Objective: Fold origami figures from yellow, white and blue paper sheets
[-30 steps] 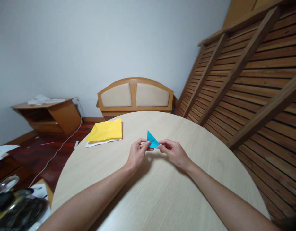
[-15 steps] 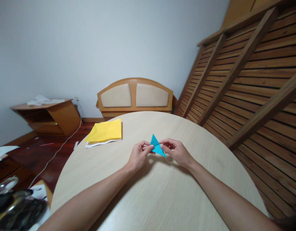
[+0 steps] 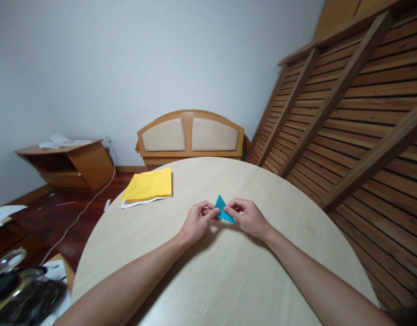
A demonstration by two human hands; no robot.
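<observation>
A small piece of blue folded paper (image 3: 220,203), triangular in outline, is held just above the round table (image 3: 215,280). My left hand (image 3: 201,221) pinches its left side between thumb and fingers. On the right side, my right hand (image 3: 246,216) grips it the same way, thumb on top. The fingers beneath the paper are partly hidden. One tip of the triangle points away from me, another toward the lower right. Shadows of both hands fall on the tabletop close below.
Yellow paper (image 3: 149,184) lies over white sheets at the table's far left. Beyond stand a wooden headboard (image 3: 188,136) and a low cabinet (image 3: 69,165). A slatted wooden frame (image 3: 347,113) leans along the right. Dark clutter (image 3: 28,294) sits at lower left.
The blue paper has shifted slightly right and toward me, and its visible outline is smaller. Both hands keep hold of it, with the right thumb now farther over the paper.
</observation>
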